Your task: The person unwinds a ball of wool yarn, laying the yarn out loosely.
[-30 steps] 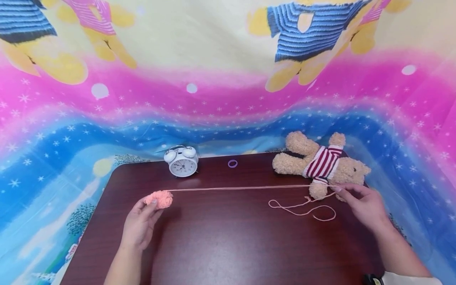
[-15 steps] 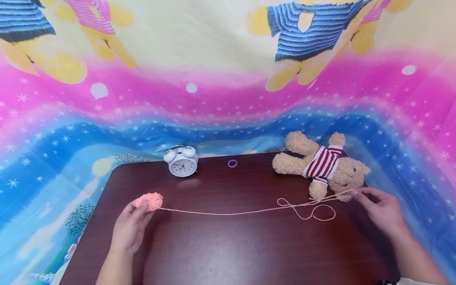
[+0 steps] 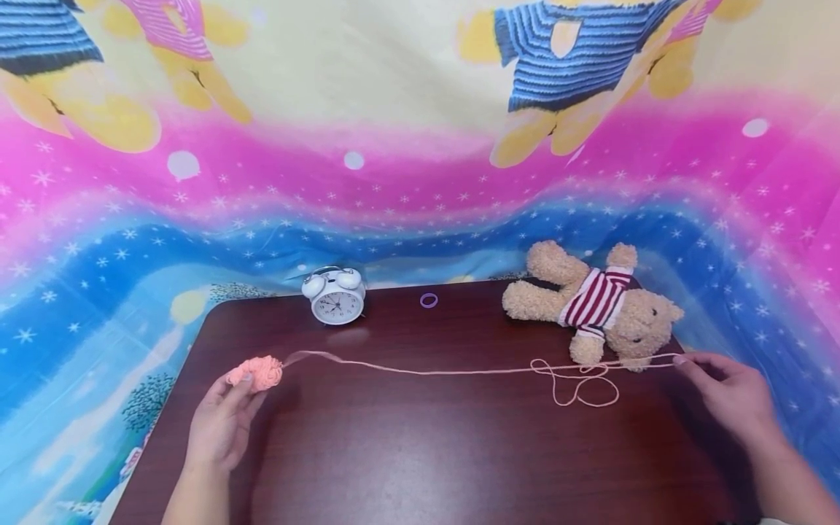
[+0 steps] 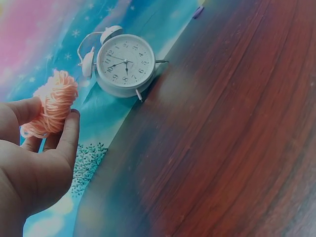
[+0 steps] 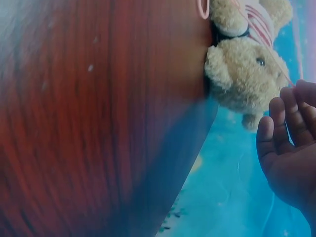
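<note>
Between thumb and fingers, my left hand [image 3: 219, 423] holds a small peach-coloured ball of yarn [image 3: 259, 372] above the table's left side. In the left wrist view the wound strands of the yarn ball [image 4: 55, 106] show clearly. A yarn strand [image 3: 433, 372] runs from the ball across to my right hand [image 3: 731, 394], whose thumb and index finger pinch it. Loose loops of the strand trail below the teddy bear [image 3: 597, 302], which lies on its back in a striped shirt. In the right wrist view the strand passes over the bear's head [image 5: 247, 74], close to my right hand [image 5: 291, 133].
A white twin-bell alarm clock [image 3: 337, 297] stands at the back left of the dark wooden table [image 3: 420, 452]. A purple ring [image 3: 429, 300] lies near the back edge. A printed cloth [image 3: 420, 189] hangs behind and around the table.
My hands have moved apart, the left to the left with the yarn ball, the right to the right with the pinched strand. The strand went from taut to sagging, then rippled near the ball.
</note>
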`<state>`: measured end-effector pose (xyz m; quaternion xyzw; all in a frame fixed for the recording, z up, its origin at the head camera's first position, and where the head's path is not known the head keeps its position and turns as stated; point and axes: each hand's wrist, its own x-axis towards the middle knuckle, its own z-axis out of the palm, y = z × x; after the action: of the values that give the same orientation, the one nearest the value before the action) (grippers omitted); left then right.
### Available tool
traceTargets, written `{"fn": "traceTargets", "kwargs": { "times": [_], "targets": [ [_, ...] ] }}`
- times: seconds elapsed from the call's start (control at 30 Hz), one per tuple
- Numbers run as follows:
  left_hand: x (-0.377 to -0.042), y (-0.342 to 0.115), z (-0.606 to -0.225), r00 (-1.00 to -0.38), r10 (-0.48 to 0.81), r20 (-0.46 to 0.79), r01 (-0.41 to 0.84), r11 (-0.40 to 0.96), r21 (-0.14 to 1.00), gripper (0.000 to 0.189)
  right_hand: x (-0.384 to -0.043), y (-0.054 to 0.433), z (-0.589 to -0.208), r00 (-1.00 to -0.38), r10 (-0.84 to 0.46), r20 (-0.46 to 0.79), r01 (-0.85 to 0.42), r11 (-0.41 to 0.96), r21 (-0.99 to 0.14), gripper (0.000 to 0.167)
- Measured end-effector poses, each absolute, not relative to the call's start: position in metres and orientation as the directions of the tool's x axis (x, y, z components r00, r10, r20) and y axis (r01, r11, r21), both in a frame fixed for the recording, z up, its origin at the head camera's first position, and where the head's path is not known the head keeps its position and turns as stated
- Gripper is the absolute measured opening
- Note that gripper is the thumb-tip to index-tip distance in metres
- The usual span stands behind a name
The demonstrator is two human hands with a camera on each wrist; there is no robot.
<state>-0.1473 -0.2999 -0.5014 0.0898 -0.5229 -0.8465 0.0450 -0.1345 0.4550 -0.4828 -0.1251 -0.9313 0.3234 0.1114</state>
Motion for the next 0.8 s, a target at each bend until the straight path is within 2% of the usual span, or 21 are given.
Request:
{"fn": "traceTargets", "kwargs": {
  "times": [0.33,0.53,0.8],
  "targets": [
    [-0.145,-0.304,-0.5,-0.972,-0.203,-0.122,-0.015,-0.462,0.887,0.019,-0.128,0.466,-0.485,-0.927,0.362,0.1,0.226,0.75,-0.621,0.044],
    [-0.145,-0.3,-0.501,-0.98,-0.172,-0.096,-0.005,-0.465,0.886,0.019,-0.13,0.456,-0.487,-0.961,0.253,0.112,0.144,0.804,-0.577,0.041],
    [-0.148,-0.289,-0.498,-0.979,-0.169,-0.112,-0.028,-0.436,0.9,0.019,-0.135,0.431,-0.496,-0.973,0.137,0.187,0.01,0.83,-0.558,0.029]
  ]
}}
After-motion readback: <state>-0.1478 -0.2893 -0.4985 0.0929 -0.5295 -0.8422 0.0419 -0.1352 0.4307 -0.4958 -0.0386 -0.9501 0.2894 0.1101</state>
